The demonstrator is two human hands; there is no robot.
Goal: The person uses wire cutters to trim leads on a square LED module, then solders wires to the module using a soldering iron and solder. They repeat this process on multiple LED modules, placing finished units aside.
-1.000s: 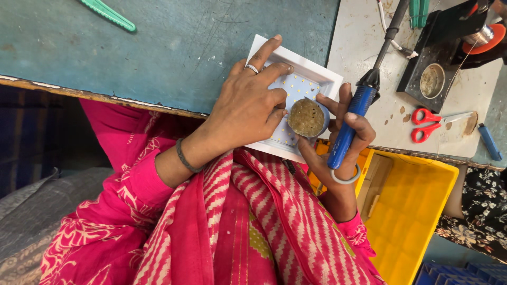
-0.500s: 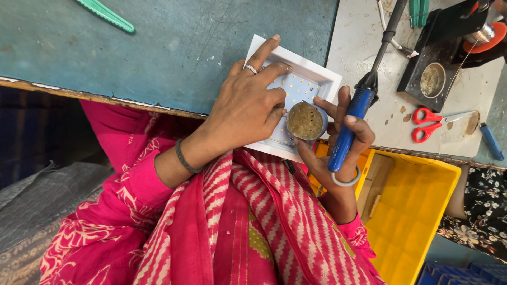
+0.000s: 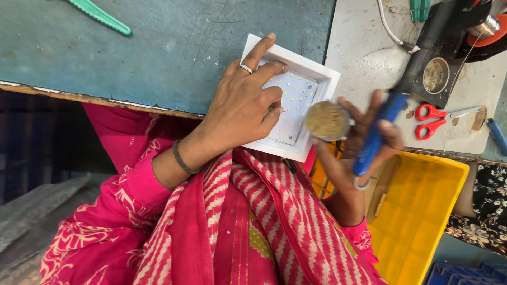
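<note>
Looking down from the head camera: a worn blue-green table top [image 3: 158, 47], scratched and flecked with white, its near edge chipped to bare wood. A pale grey work surface [image 3: 364, 47] butts against it, stained and dusty.

The left hand [image 3: 245, 108] lies flat on a square white LED panel [image 3: 301, 95] (rows of small yellow dots on its face), fingers spread and pressing it down at the table's near edge; a ring on one finger, a dark bangle at the wrist. The panel overhangs the edge slightly, above the pink-and-white patterned lap.

The right hand [image 3: 364, 140] is just beside the panel's corner, blurred. Its fingers are closed around two things: a soldering iron [image 3: 393, 108] with a blue grip and black barrel, slanting up toward the grey surface, and a small round tin [image 3: 327, 121] of brownish paste held at the fingertips, touching the panel's edge as far as can be told.

On the grey surface: a black stand with a round metal cup [image 3: 435, 75], red-handled scissors [image 3: 438, 120], a white cable [image 3: 388, 29]. A green plastic tool [image 3: 100, 16] lies well apart on the blue table.

Below the right hand, a yellow plastic bin [image 3: 422, 211] sits on the floor side; dark floral fabric [image 3: 483, 211] past it.
</note>
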